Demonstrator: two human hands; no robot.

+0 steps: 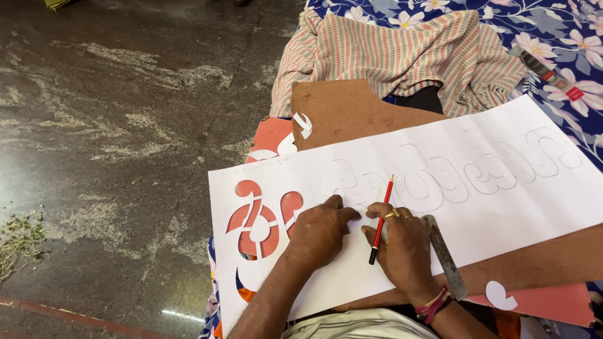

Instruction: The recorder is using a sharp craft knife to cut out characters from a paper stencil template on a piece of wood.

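Note:
A long white paper sheet (502, 188) with pencilled outline shapes lies on a brown board (345, 110). At its left end, cut-out openings (260, 220) show red underneath. My left hand (317, 232) presses flat on the paper beside those openings. My right hand (402, 242), with rings and wrist threads, holds a red pencil (380, 216) upright between its fingers, tip down near the paper. A metal blade or ruler (443, 251) lies just to the right of my right hand.
A striped cloth (402, 53) lies bunched on a floral blue sheet (553, 31) behind the board. White paper offcuts (303, 124) rest on the board and on a red sheet (546, 301). Dark stone floor (125, 125) spreads to the left, with scattered green bits (19, 242).

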